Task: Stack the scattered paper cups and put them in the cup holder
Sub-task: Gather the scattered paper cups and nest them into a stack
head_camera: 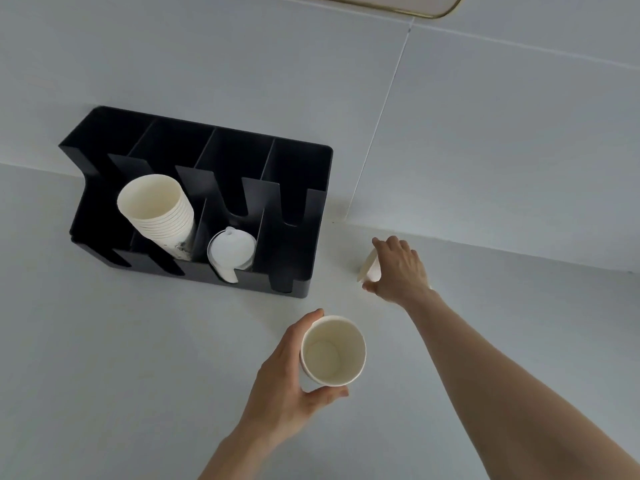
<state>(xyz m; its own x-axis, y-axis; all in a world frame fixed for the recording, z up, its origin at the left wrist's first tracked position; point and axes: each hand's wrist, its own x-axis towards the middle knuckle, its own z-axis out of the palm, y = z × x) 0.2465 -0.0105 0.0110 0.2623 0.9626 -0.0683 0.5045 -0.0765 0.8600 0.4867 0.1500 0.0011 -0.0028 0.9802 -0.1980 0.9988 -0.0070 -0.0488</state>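
On the pale tabletop, against the wall, sits a black cup holder with four slotted compartments side by side. Its second compartment from the left carries a leaning stack of paper cups, mouths facing outward, and the third holds a few white lids; the two outer compartments look dark and I cannot tell their contents. Nearer the camera, the left hand is wrapped around a single upright paper cup, thumb along the near side and fingers curling round the far side, the open mouth facing up and the inside showing bare. To the right of the holder, close to the wall, the right hand reaches out with its arm extended and closes over another paper cup that is tilted on its side, with its rim towards the holder; the fingers curl over the top of it and the thumb sits beneath, so the cup is mostly hidden. That tilted cup lies just beside the holder's right end, apart from it. The two hands are well apart from each other.
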